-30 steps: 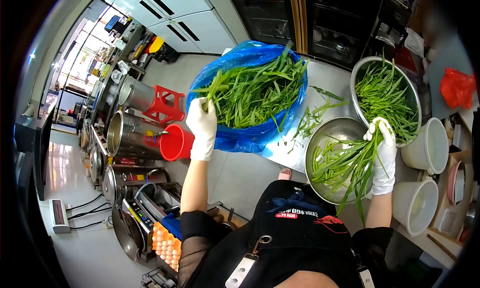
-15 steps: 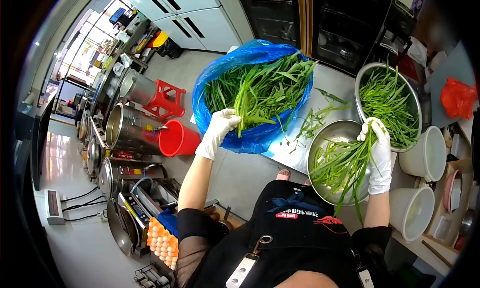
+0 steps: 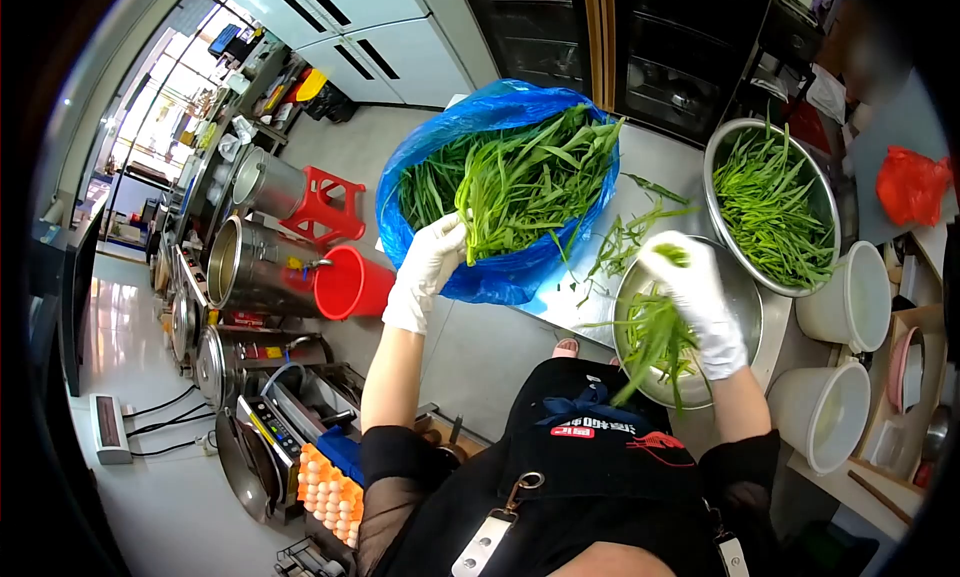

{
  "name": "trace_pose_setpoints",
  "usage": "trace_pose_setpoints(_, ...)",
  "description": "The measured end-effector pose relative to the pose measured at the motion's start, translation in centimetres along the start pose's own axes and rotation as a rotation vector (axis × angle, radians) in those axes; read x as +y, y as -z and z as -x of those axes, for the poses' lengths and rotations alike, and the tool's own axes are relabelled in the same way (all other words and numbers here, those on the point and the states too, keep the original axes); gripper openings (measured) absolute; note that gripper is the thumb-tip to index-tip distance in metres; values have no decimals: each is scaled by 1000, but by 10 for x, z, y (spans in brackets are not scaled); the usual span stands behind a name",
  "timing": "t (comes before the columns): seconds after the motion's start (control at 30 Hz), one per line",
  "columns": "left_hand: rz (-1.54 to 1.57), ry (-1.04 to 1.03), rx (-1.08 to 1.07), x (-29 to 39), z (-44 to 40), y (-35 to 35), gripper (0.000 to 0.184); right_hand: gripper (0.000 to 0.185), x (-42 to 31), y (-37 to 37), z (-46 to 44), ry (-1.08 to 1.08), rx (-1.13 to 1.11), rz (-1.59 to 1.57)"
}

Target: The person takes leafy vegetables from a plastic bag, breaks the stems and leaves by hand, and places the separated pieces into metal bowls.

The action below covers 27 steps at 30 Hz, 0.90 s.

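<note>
My left hand, in a white glove, is closed on the pale stems of a bunch of leafy greens, long and narrow-leaved like water spinach. This bunch lies over more greens inside a blue plastic bag. Gloved in white too, my right hand grips another bunch of greens, its leaves hanging down over a steel bowl. Cut or torn pieces lie in that bowl, partly hidden by the hand. Behind it, a second steel bowl holds a heap of greens.
Loose leaves are scattered on the metal table between bag and bowls. White buckets stand at right. Left of the bag are a red bucket, a red stool and steel pots. An egg tray sits lower left.
My right hand has moved left, from the bowls' meeting rims to above the nearer bowl, carrying its bunch. My left hand keeps its hold and has shifted slightly.
</note>
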<state>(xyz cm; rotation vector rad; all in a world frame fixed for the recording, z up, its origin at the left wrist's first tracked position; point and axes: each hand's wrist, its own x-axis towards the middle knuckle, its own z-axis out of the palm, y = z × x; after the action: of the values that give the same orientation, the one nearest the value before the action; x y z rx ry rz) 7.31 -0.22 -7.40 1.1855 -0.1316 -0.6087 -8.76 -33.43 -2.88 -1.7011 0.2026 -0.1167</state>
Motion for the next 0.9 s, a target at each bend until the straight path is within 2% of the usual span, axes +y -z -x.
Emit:
trace_pose_setpoints(0.03, 25, -2, 1, 0, 4, -10, 45, 12, 8, -22, -5, 141, -34, 51)
trace_pose_setpoints(0.1, 74, -7, 4, 5, 16, -33, 49, 13, -5, -62, -9, 83, -182, 80)
trace_pose_setpoints(0.17, 77, -35, -17, -6, 21, -28, 57, 15, 5, -101, -22, 445, -93, 340)
trace_pose_setpoints(0.23, 102, -2, 24, -5, 30, -35, 58, 18, 2, -123, -32, 677, -51, 460)
trace_pose_setpoints(0.4, 204, -34, 30, -6, 39, -48, 50, 35, 9, -148, -44, 997, -56, 660)
trace_pose_setpoints(0.5, 271, -44, 65, -15, 38, -48, 47, 32, 8, -151, -42, 999, -38, 736)
trace_pose_setpoints(0.6, 365, -62, 90, -26, 30, -48, 45, 22, 16, -157, -41, 925, -13, 697)
trace_pose_setpoints(0.73, 410, -98, 63, -48, 21, -37, 46, 7, 26, -160, -37, 663, 4, 539)
trace_pose_setpoints(0.83, 496, -117, 47, -52, 19, -33, 42, 8, 22, -143, -35, 671, 11, 568)
trace_pose_setpoints(0.9, 494, -110, 162, -44, 18, -35, 40, 9, 21, -122, -36, 693, 7, 621)
